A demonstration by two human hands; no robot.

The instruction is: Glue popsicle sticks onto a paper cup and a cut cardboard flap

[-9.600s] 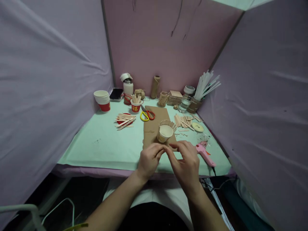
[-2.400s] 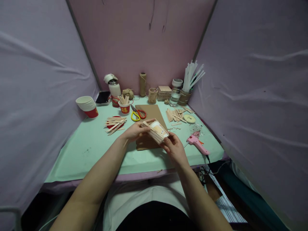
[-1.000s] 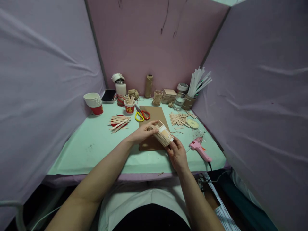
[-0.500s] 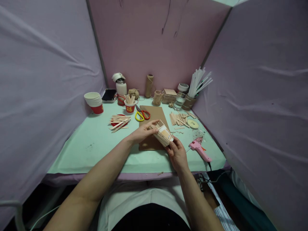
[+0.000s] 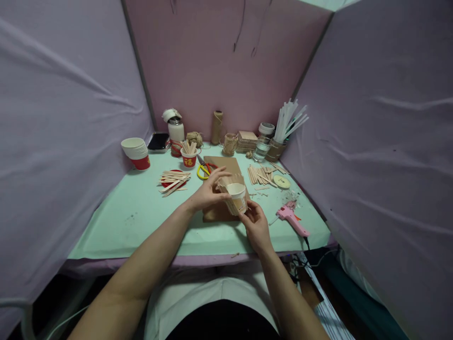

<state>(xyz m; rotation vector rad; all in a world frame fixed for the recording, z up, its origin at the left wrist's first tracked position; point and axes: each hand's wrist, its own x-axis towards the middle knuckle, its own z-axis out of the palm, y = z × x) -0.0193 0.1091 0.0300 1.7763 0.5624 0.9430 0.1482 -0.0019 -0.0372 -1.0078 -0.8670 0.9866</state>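
- currently, a small white-and-beige paper cup (image 5: 240, 204), partly clad in flat pale wooden sticks (image 5: 231, 179), is held tilted near the centre of the frame, over a flat brown cardboard sheet (image 5: 217, 215).
- its stick-clad left side is clasped by the left hand (image 5: 208, 192), with the thumb by the rim; its base is gripped at the lower right by the right hand (image 5: 257, 228).
- the thin wall is probably best held lightly, pressure being spread along the sticks so that none is prised loose.
- edges should be kept snug and parallel.
- the pink plastic glue gun (image 5: 292, 219), lower right, is best kept clear of the right hand.
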